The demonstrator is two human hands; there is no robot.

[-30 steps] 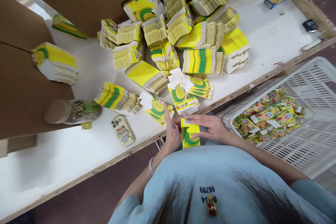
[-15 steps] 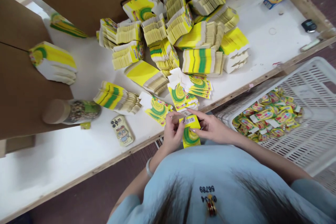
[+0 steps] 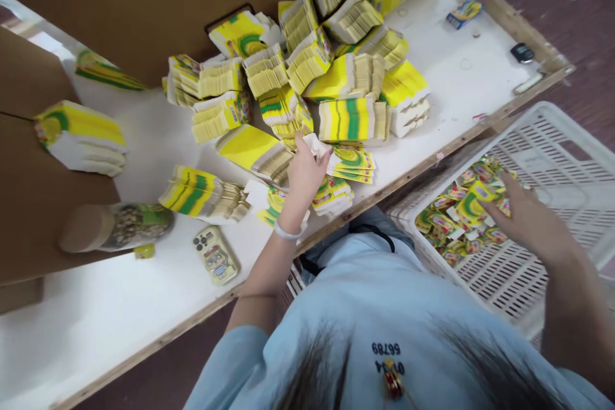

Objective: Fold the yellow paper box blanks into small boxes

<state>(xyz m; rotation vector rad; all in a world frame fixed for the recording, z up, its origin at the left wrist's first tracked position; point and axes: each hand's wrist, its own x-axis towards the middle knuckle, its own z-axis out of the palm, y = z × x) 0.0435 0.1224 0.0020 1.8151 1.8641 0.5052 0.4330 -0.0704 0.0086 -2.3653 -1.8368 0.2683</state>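
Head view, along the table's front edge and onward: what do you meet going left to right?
Jar → phone → left hand on the flat cartons → white crate → right hand over the folded boxes.

I am wearing a light blue short-sleeved top [image 3: 384,295]; its sleeves end high on my upper arms, leaving both forearms bare. On my chest, below both hands, dark printed digits [image 3: 387,349] appear above a small red and gold charm [image 3: 393,379]. A thin pale bangle [image 3: 287,231] circles my wrist just behind my left hand [image 3: 307,170]. My right hand [image 3: 526,221] wears nothing.
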